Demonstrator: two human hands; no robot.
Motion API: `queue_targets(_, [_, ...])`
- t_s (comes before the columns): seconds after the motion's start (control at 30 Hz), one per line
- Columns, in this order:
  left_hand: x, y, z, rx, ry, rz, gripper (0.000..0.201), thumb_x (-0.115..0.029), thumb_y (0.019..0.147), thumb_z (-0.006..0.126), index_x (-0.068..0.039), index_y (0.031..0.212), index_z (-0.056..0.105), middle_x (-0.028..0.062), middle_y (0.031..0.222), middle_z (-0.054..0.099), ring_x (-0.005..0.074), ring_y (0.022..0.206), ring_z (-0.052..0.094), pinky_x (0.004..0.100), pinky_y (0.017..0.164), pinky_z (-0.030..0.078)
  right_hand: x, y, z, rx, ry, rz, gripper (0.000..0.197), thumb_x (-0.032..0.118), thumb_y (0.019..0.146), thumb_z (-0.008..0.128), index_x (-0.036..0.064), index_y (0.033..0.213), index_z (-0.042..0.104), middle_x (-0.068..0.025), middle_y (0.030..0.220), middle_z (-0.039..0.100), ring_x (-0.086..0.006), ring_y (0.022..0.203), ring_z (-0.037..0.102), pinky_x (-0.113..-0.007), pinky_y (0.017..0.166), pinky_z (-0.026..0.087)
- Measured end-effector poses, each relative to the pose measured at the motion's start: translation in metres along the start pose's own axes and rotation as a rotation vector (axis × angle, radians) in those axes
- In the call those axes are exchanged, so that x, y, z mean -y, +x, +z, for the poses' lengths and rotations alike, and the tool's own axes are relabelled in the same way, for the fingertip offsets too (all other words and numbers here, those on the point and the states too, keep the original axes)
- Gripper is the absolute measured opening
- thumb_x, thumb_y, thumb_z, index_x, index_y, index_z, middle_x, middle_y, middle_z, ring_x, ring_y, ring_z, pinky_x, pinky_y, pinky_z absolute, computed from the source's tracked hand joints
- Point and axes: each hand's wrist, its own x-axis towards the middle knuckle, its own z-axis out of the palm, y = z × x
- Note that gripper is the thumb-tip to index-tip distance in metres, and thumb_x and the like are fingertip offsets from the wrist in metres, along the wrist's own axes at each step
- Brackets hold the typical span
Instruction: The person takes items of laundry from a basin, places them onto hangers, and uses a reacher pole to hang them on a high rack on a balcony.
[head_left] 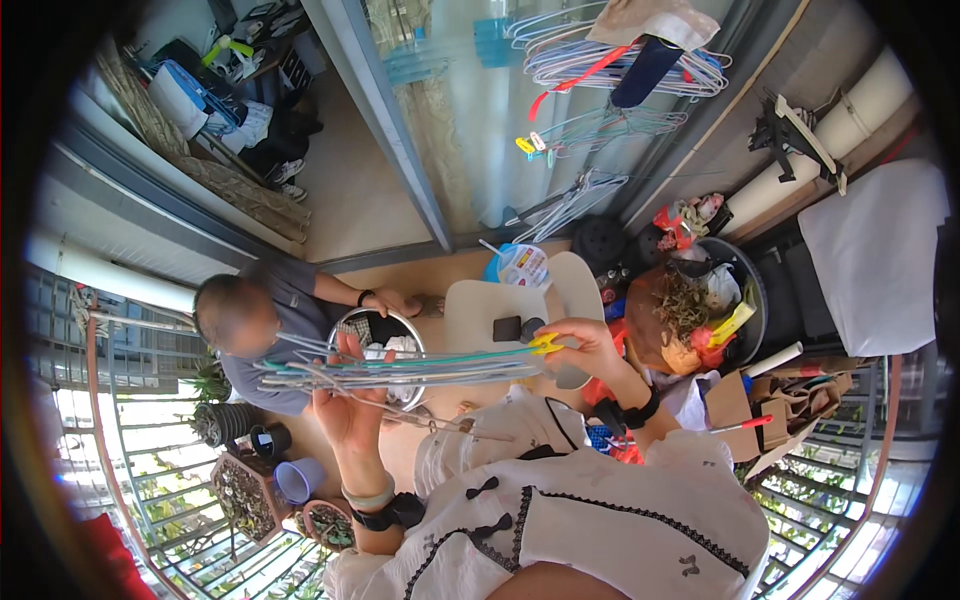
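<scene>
A bundle of thin wire clothes hangers (pixel 440 372), grey and pale green, stretches level in front of my chest. My left hand (pixel 345 412) holds the bundle near its left end, with the wires across the palm and fingers. At the right end, my right hand (pixel 592 350) pinches a yellow plastic clip (pixel 545 344) against the wires. Whether the clip grips the wires I cannot tell. Just beyond the bundle, a round metal basin (pixel 417 340) holds dark, checked and white cloth, partly hidden by the hangers and my left hand.
A person (pixel 285 310) crouches at left, hand by the basin. Stools (pixel 480 300) stand ahead. Many hangers (pixel 630 70) hang by the glass door. At right are a large tub (pixel 760 310) of dried plants and a cardboard box (pixel 745 410). Flowerpots (pixel 298 481) line the left railing.
</scene>
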Motion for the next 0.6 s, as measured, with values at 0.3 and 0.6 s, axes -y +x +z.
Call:
queue_targets(0.3, [-0.007, -0.026, -0.012, -0.017, -0.066, 0.133, 0.031, -0.022, 0.094, 0.045, 0.001, 0.107, 0.059, 0.0095, 0.127, 0.054, 0.0209, 0.124, 0.045, 0.0573, 0.11, 0.01, -0.02, 0.144, -0.13, -0.195, -0.686, -0.073, 0.039, 0.019, 0.07, 0.078, 0.0051, 0.101, 0.06, -0.0093, 0.081, 0.065, -0.0126, 0.067, 0.061, -0.028, 0.063, 0.05])
queue_targets(0.6, [0.018, -0.055, -0.018, -0.218, -0.078, 0.305, 0.034, -0.029, 0.095, 0.042, -0.003, 0.094, 0.062, 0.0085, 0.127, 0.054, 0.0212, 0.12, 0.049, 0.0625, 0.105, 0.018, -0.073, 0.325, -0.202, 0.016, -1.551, -0.067, 0.015, 0.011, 0.073, 0.064, 0.0098, 0.087, 0.059, -0.0118, 0.085, 0.064, -0.0311, 0.082, 0.063, -0.042, 0.07, 0.05])
